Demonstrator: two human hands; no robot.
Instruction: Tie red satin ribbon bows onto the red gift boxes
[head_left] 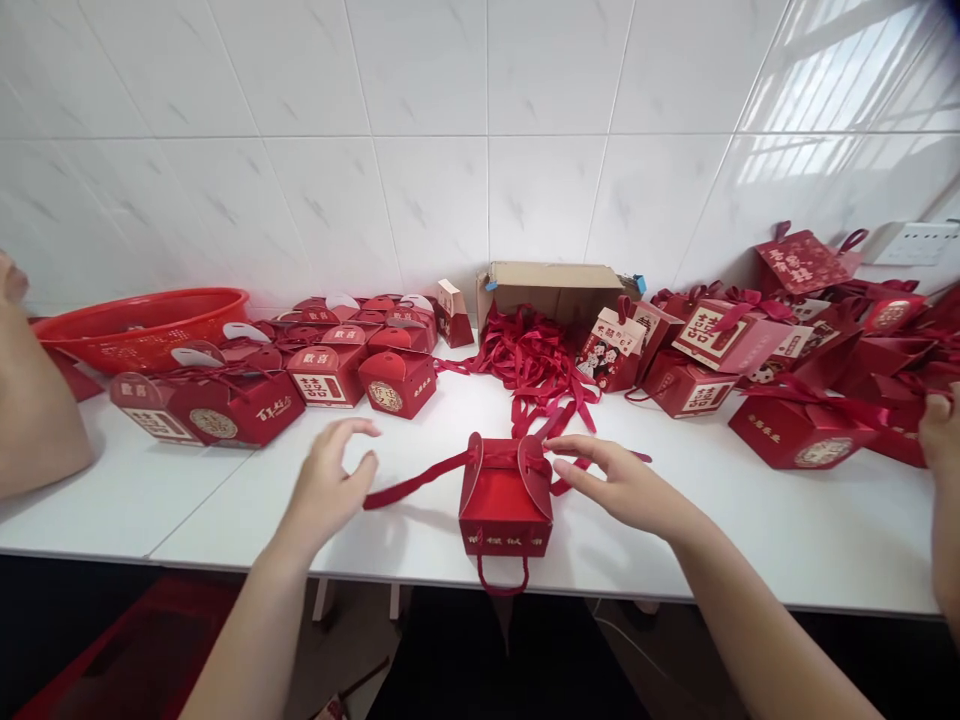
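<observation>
A red gift box (504, 498) sits on the white table before me, its rounded flaps folded together at the top. A dark red ribbon (420, 480) runs across the top, with one tail stretching left and others to the right. A cord handle (504, 588) hangs over the table's front edge. My left hand (330, 480) hovers left of the box near the ribbon's left tail, thumb and fingers apart and nothing in them. To the right, my right hand (611, 475) has its fingers stretched toward the top flap; whether the fingertips touch it I cannot tell.
Behind the box, a cardboard carton (559, 275) spills loose red ribbons (529, 350). Several closed boxes (330, 375) stand at left beside a red plastic basket (150, 325). More ribboned boxes (802, 425) pile up at right. Other people's arms (37, 400) show at both sides.
</observation>
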